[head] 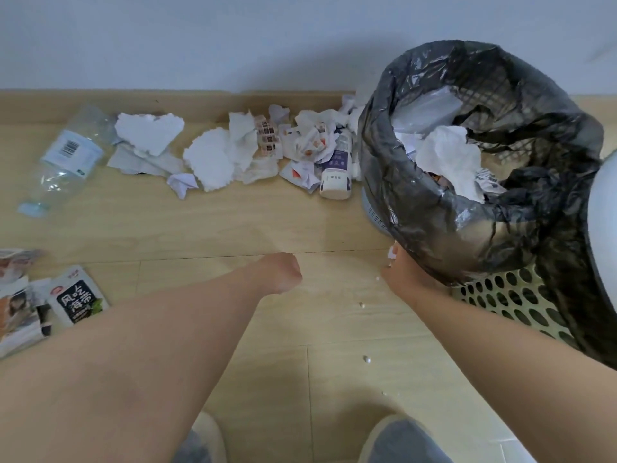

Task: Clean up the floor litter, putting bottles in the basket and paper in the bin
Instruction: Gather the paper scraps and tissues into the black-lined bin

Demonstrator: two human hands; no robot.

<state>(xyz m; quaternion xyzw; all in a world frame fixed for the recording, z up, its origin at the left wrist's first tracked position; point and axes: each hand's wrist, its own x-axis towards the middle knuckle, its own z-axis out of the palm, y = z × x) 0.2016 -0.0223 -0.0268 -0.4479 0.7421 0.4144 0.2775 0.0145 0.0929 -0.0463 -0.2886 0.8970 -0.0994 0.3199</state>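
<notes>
My right hand [405, 275] pinches a small white paper scrap [390, 252] low against the side of the bin [377, 155], which is lined with a black bag and holds crumpled white paper. My left hand [282, 272] hovers over bare floor with its fingers curled under, nothing visible in it. A crushed clear plastic bottle [63, 155] lies at the far left. A white bottle with a purple label [337, 172] lies beside the bin. Crumpled paper and tissues [213, 155] are strewn along the wall. A pale perforated basket [500, 302] stands partly hidden behind the bin bag.
Snack wrappers [76, 295] lie at the left edge. Tiny white crumbs [361, 305] dot the wooden floor near my right arm. My feet [400, 439] are at the bottom. A white rounded object [604, 228] is at the right edge.
</notes>
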